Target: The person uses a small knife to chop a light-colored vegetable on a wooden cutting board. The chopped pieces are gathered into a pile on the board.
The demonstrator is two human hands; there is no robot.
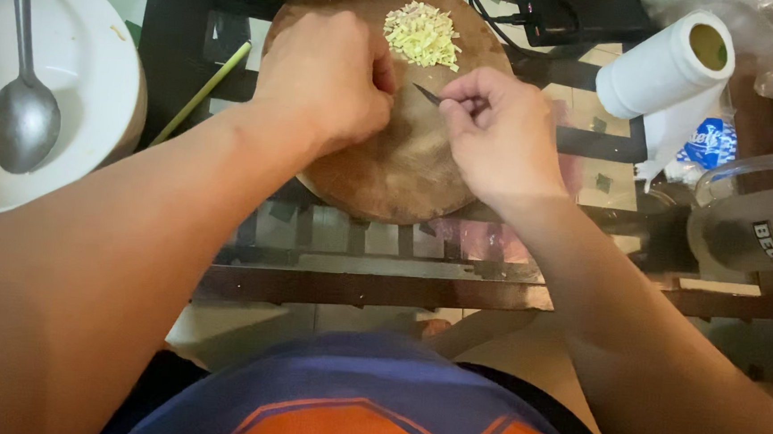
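A round wooden cutting board lies on a glass-topped table. At its far side sits a small pile of finely chopped pale yellow-green pieces. My left hand is curled over the board's left part; whatever is under its fingers is hidden. My right hand grips a small knife, whose dark blade tip points left toward the left hand's fingers. A thin green stalk lies on the table to the left of the board, part of it hidden behind my left hand.
A white plate with a metal spoon on it stands at the left. A white paper roll and a clear glass jug stand at the right. A black device with a cable sits behind the board.
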